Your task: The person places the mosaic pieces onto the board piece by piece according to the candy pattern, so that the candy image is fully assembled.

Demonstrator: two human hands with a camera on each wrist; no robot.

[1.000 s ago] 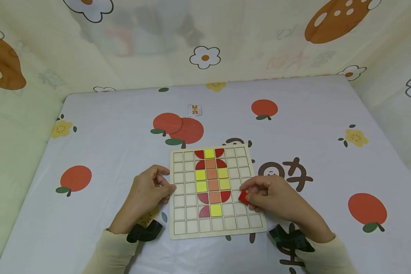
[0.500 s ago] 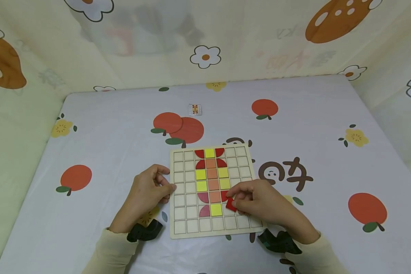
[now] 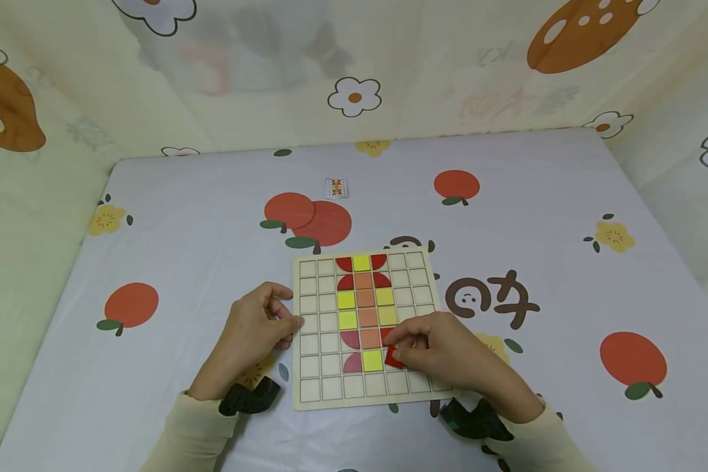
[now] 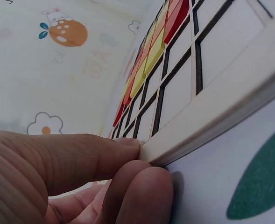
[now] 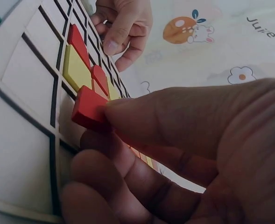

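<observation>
A pale wooden grid board [image 3: 321, 367] lies on the table, with a column of yellow, orange and red tiles in its middle squares. My right hand [image 3: 448, 351] pinches a red tile [image 5: 88, 111] between thumb and fingers. In the head view this tile is over the square to the right of the lowest yellow tile [image 3: 372, 360]; in the right wrist view it is tilted, close over the board. At the board's left edge, my left hand [image 3: 254, 334] holds the rim, its thumb [image 4: 104, 151] at the top edge and curled fingers against the side.
A small card [image 3: 337, 188] printed with a coloured grid lies beyond the board. The tablecloth [image 3: 212, 223] has printed fruit and flowers, and a patterned curtain [image 3: 259, 111] hangs behind the table. Black bands [image 3: 250, 396] circle both wrists.
My right hand has moved left across the board with the red tile, from the right-hand columns to beside the lowest yellow tile. The left hand has stayed at the board's edge.
</observation>
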